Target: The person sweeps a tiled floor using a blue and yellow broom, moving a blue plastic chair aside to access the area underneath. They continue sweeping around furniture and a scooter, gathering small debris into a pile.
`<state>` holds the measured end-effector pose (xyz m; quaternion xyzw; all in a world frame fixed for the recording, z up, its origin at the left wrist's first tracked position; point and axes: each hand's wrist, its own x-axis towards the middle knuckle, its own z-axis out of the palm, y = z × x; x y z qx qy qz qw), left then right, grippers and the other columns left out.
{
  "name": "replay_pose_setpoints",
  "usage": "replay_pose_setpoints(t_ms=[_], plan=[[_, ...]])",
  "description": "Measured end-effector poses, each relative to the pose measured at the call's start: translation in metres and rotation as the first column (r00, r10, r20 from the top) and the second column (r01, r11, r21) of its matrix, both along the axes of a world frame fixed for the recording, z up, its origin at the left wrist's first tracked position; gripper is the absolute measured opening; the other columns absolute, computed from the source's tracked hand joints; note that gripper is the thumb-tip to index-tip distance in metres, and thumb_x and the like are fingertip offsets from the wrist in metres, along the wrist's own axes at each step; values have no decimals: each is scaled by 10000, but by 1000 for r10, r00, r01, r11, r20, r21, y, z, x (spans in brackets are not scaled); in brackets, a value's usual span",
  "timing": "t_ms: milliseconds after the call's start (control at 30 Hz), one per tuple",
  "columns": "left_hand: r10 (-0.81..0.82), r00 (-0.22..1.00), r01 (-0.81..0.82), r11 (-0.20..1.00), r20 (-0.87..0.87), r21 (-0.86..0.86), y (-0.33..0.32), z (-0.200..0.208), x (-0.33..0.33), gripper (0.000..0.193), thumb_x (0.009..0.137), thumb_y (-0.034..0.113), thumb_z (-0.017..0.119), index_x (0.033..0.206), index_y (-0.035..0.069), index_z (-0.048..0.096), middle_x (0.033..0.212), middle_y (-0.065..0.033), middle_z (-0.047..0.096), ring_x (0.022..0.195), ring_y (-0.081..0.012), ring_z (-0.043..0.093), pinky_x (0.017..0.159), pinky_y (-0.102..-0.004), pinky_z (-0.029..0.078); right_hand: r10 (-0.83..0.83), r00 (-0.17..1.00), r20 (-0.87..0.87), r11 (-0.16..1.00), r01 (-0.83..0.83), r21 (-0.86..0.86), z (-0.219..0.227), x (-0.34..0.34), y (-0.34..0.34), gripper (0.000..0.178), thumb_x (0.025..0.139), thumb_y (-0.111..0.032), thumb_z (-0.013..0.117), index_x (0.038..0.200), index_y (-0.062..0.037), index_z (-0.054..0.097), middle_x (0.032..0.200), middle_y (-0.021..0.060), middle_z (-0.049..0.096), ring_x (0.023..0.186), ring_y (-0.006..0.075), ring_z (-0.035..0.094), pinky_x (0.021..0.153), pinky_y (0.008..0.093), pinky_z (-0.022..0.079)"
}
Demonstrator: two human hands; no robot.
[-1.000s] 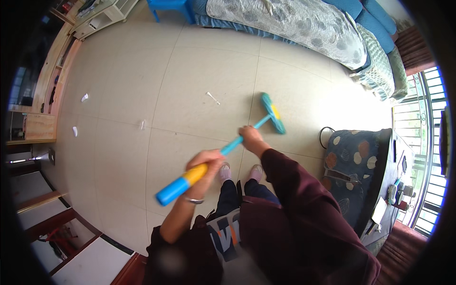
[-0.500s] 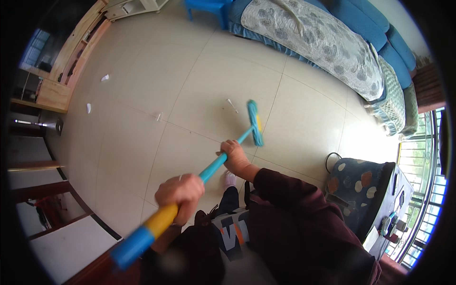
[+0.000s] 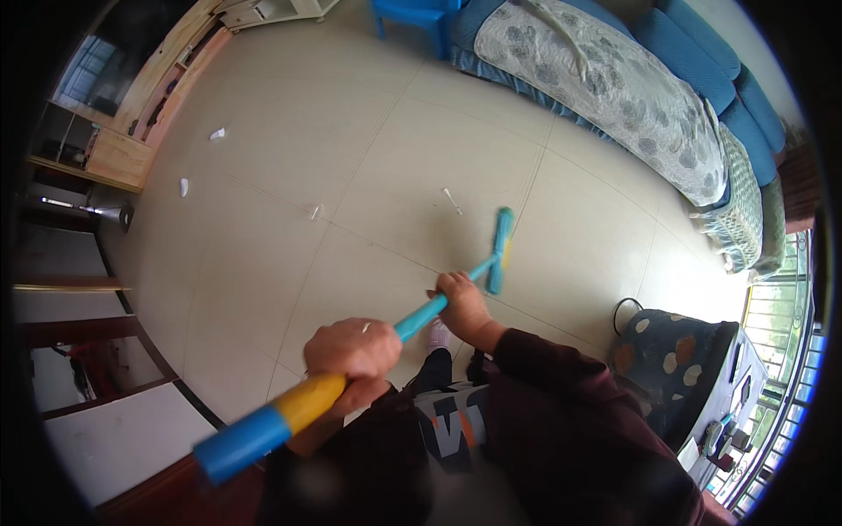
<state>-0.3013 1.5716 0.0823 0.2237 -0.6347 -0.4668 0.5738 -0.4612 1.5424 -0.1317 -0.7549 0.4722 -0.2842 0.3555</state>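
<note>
A long broom runs from lower left to upper right, with a teal stick and a yellow and blue end. My left hand is wrapped round it just above the yellow band. Farther down the stick, my right hand grips it too. The teal broom head, with some yellow along its right side, is at the tiled floor. Left of the head lies a thin white stick-like scrap. A small pale scrap and white pieces lie farther left.
A blue sofa with a patterned cover stands at the far right, beside a blue plastic stool. A wooden cabinet lines the left. Near right is a table with a dotted cloth. My foot is below the stick.
The whole view has shifted, with floor and furniture lying farther right and slightly lower. The broom head now sits a little farther from the thin white scrap. Both hands keep their grip.
</note>
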Motion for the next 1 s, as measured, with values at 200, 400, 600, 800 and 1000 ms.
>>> replay_pose_setpoints(t_ms=[200, 400, 600, 800, 1000], plan=[[108, 991, -130, 889, 75, 439, -5, -75, -18, 244, 785, -15, 506, 610, 49, 348, 559, -63, 449, 518, -162, 434, 506, -309, 408, 85, 961, -263, 960, -8, 281, -80, -35, 13, 138, 723, -118, 620, 810, -64, 528, 850, 154, 571, 877, 363, 527, 755, 456, 443], [-33, 992, 52, 986, -122, 155, -41, -45, -28, 195, 784, -10, 544, 629, 38, 436, 551, -47, 491, 450, -138, 436, 450, -260, 384, 22, 987, -158, 973, 15, 229, -19, -14, -32, 97, 759, -119, 598, 787, -70, 518, 813, 131, 566, 841, 337, 541, 727, 425, 450], [-335, 931, 339, 941, -141, 3, -41, -34, -73, 216, 816, 47, 559, 641, 66, 433, 488, -10, 439, 404, -144, 409, 443, -269, 397, -252, 948, -193, 957, 274, 93, -5, -83, 13, 140, 755, -139, 631, 767, -61, 516, 802, 138, 561, 836, 368, 521, 730, 446, 436], [-308, 950, 261, 878, 56, 401, -17, -105, -107, 156, 826, 6, 534, 696, 44, 457, 588, -46, 480, 557, -173, 500, 698, -398, 457, -199, 876, -439, 887, 351, 300, -76, -154, 58, 115, 700, -97, 615, 790, -75, 545, 842, 132, 574, 888, 349, 537, 746, 437, 456], [-332, 942, 307, 906, 40, 291, -56, -62, -104, 240, 845, 108, 568, 656, 72, 423, 550, -30, 473, 513, -153, 486, 637, -348, 477, -91, 942, -324, 903, 215, 371, -28, -115, -4, 127, 731, -122, 613, 839, -88, 557, 889, 115, 586, 949, 318, 545, 789, 413, 468]])
